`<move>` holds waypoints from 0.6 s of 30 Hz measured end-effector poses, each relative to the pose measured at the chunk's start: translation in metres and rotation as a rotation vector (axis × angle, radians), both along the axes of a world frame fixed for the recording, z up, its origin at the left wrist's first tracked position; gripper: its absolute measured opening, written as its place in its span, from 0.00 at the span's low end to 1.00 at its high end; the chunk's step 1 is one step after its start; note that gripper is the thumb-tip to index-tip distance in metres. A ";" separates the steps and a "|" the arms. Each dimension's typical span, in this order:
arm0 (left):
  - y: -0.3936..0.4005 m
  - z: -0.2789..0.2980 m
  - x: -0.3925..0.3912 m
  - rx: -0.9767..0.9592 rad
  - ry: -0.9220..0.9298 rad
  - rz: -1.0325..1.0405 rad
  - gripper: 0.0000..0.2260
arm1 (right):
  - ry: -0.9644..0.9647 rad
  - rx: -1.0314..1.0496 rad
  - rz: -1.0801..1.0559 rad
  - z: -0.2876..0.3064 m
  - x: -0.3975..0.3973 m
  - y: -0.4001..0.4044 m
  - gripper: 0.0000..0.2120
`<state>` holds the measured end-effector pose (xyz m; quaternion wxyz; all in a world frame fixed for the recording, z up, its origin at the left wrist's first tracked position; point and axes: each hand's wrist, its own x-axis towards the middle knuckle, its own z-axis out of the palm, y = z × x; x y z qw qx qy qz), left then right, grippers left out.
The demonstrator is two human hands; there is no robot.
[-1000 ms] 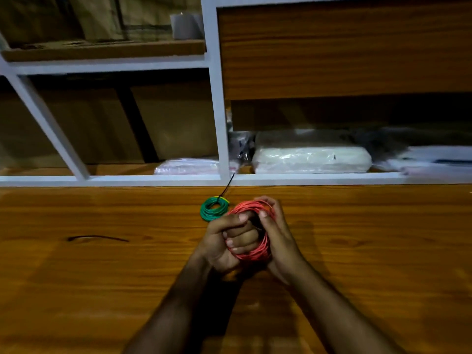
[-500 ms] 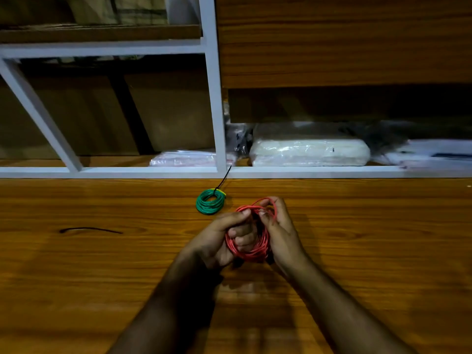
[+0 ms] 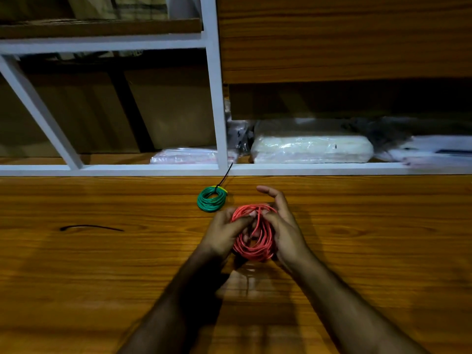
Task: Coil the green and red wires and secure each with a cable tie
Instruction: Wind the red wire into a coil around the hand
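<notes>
Near the table's middle, the left hand (image 3: 222, 232) and right hand (image 3: 283, 226) both grip the red wire coil (image 3: 255, 241), which looks light and springy, so pinching across all loops seems safest.

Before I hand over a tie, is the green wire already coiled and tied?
Yes: green wire lies coiled, a black tie cinched round it.

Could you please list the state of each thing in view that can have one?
Green coiled wire: lying on the wooden table, tied with a black cable tie, its tail sticking up.
Red coiled wire: held above the table between both hands, no tie visible.
Loose black cable tie: flat on the table, unused.
Left hand: pinching the red coil.
Right hand: cupping the coil, index finger raised.
</notes>
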<state>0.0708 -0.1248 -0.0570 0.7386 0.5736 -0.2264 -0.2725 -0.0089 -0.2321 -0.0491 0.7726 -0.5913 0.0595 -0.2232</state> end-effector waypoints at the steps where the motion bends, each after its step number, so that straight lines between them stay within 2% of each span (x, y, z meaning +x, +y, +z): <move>1: 0.000 0.002 -0.002 -0.013 0.035 -0.017 0.06 | 0.012 -0.008 -0.001 0.000 0.002 0.000 0.19; 4: 0.000 0.004 -0.006 -0.067 0.145 -0.003 0.04 | 0.090 -0.001 -0.018 0.002 0.007 0.002 0.16; 7: 0.001 0.001 -0.006 -0.081 0.175 0.006 0.11 | 0.148 -0.106 -0.115 -0.001 0.012 0.002 0.10; 10: 0.001 0.003 -0.004 -0.056 0.204 -0.016 0.07 | 0.152 -0.215 -0.164 -0.006 0.011 0.000 0.06; 13: -0.001 0.004 -0.005 -0.037 0.230 0.052 0.06 | 0.129 -0.204 -0.112 -0.006 0.006 0.001 0.05; 16: -0.004 0.000 -0.005 0.071 0.009 0.248 0.12 | 0.086 -0.255 -0.080 0.001 0.001 0.002 0.12; 18: -0.006 0.001 -0.007 0.143 -0.159 0.262 0.06 | 0.061 -0.228 -0.028 0.007 -0.001 0.004 0.16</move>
